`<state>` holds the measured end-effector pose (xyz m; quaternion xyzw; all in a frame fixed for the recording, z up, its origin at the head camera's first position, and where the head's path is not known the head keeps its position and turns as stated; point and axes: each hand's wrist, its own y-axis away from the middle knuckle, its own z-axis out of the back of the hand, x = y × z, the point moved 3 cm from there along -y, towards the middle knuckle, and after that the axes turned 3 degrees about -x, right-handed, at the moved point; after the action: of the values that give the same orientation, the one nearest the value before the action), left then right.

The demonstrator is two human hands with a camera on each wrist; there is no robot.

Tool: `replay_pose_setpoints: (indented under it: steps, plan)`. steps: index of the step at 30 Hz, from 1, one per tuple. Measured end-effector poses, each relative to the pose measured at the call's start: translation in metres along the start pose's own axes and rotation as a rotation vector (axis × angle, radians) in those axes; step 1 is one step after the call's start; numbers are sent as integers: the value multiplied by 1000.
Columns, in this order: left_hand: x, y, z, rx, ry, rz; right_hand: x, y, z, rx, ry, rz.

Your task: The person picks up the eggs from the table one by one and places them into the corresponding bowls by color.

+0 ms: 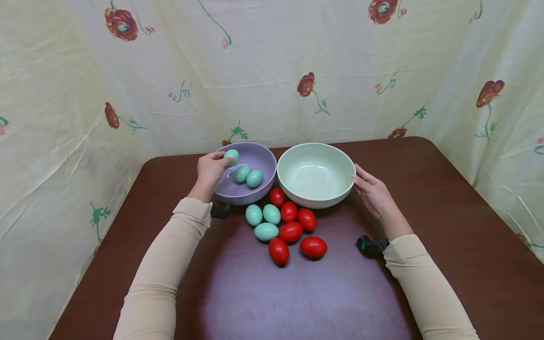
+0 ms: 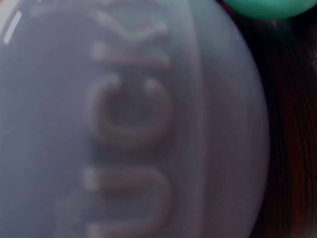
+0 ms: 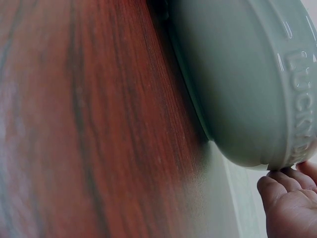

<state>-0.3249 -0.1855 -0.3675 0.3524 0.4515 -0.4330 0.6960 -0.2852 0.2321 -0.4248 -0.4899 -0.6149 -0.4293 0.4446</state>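
Observation:
In the head view my left hand pinches a mint-green egg over the purple bowl. Two more mint eggs lie inside that bowl. The left wrist view is filled by the purple bowl's outer wall with raised letters; the left hand is hidden there. My right hand touches the right side of a pale green bowl, thumb at the rim and fingers extended along the outside. The right wrist view shows the fingertips against this bowl's lettered wall.
In front of the bowls, three mint eggs lie beside several red eggs on the dark wooden table. The two bowls stand side by side near the back edge. A flowered cloth hangs behind the table.

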Motion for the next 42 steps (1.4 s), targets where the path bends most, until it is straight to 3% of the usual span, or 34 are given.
replay_pose_setpoints:
  steps: [6,22,30,42]
  plan:
    - [2,-4,-3,-6,10,29,-1,-1,0,3,-17,2]
    - [8,-8,-7,-13,-136,26,-1,-1,0,-2,-25,1]
    - [10,-12,-10,1,-121,26,-2,-2,0,2,-7,10]
    - [13,-14,-14,57,-169,55,0,-2,0,-4,-16,-1]
